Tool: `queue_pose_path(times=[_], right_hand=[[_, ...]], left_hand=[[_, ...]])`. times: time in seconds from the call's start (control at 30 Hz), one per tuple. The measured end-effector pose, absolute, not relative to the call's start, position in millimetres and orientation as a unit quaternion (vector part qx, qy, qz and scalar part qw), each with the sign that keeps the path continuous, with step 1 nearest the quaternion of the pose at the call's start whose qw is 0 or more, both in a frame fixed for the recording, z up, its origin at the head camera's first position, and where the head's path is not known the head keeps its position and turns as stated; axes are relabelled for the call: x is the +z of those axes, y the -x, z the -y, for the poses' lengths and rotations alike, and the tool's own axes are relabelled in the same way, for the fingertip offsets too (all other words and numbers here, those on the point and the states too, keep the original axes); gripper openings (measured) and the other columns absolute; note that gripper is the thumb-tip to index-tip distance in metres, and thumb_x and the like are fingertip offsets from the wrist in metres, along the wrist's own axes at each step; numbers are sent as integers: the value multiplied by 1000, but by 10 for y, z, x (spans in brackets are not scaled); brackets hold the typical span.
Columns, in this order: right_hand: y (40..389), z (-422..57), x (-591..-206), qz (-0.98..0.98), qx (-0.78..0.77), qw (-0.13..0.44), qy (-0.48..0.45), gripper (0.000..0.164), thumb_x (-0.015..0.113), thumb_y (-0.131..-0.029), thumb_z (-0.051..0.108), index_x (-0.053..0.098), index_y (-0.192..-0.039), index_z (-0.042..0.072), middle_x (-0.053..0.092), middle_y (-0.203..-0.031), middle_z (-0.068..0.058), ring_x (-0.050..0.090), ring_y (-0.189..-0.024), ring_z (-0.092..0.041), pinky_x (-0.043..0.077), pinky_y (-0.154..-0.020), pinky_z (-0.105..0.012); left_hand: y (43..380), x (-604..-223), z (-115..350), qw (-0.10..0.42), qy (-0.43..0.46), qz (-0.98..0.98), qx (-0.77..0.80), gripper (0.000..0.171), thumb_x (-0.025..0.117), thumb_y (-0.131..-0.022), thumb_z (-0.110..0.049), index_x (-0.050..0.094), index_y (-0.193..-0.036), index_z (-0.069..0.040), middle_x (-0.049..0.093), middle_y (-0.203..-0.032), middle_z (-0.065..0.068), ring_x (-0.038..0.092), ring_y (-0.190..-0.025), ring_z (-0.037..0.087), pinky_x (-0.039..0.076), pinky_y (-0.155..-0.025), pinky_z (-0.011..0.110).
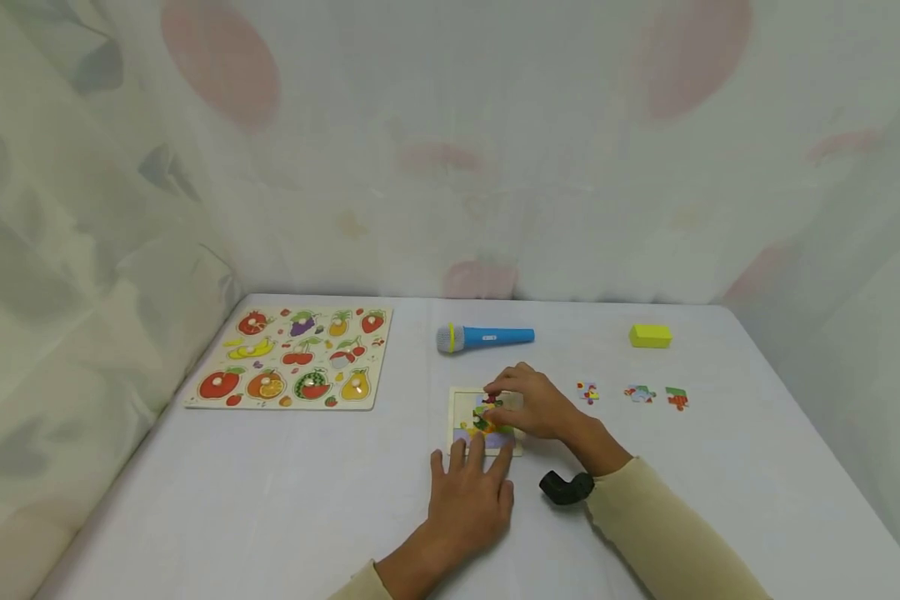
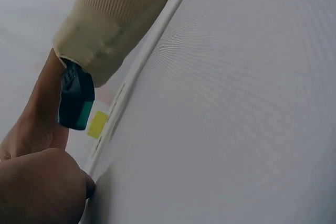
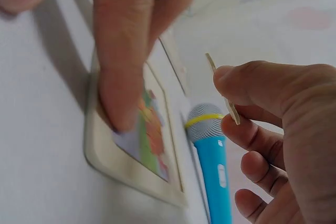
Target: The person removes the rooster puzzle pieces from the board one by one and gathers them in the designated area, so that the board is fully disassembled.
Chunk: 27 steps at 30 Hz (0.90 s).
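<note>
And here you have your right hand (image 1: 534, 406) poised over the square cream puzzle tray (image 1: 461, 409), thumb and index finger nipped together on a thin, flat jigsaw piece (image 3: 233, 113), the other fingers loosely bent behind it. You've got it edge-on to the right wrist camera, held clear of the tray, so its picture can't be read there. Your left hand (image 1: 468, 500) is down at the tray's near edge, fingers spread and relaxed, pinching nothing; one fingertip presses at the lavender part of the picture. Inside the tray, green, orange and lavender pieces sit along the bottom and middle, with bare base at the upper left. Out to your right on the white table (image 1: 307, 500) lie three small, multicoloured loose jigsaw pieces (image 1: 640, 393), two close together, one nearer the tray. Beyond your hands rests the blue toy microphone with grey head and yellow ring (image 1: 487, 337), a yellow rectangular block (image 1: 650, 337) off to its right, and a cream fruit-picture board (image 1: 258, 404) over on the left.
</note>
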State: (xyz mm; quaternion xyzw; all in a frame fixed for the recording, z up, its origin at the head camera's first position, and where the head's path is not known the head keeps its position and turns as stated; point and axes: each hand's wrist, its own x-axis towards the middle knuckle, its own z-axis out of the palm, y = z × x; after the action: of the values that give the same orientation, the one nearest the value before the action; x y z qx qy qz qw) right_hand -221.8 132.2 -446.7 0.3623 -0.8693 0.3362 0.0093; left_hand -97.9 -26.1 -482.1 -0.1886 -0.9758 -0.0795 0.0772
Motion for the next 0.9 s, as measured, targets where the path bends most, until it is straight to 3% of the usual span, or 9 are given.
queue_pose_path(times=[0.37, 0.6, 0.9], right_hand=[[2091, -1748, -4337, 858, 367, 81, -351, 34, 78, -82, 16, 71, -113, 6, 64, -106, 4, 53, -101, -16, 47, -81, -43], [1987, -2085, -4317, 855, 375, 117, -338, 39, 80, -79, 11, 69, -117, 10, 64, -107, 4, 53, -101, -15, 48, -79, -44], [1892, -2454, -4381, 857, 370, 152, -326, 42, 82, -74, 6, 70, -114, 8, 65, -107, 2, 53, -101, -13, 47, -80, -35]], left_hand=[[969, -4800, 252, 57, 178, 979, -81, 49, 45, -97, -42, 51, -142, -25, 41, -138, 16, 35, -124, 40, 27, -91, 65], [957, -4805, 242, 52, 176, 980, -81, 49, 45, -97, -42, 50, -142, -26, 41, -139, 16, 34, -125, 39, 26, -91, 65], [956, -4804, 250, 73, 176, 978, -83, 47, 46, -96, -41, 53, -140, -26, 43, -135, 15, 36, -121, 38, 27, -89, 63]])
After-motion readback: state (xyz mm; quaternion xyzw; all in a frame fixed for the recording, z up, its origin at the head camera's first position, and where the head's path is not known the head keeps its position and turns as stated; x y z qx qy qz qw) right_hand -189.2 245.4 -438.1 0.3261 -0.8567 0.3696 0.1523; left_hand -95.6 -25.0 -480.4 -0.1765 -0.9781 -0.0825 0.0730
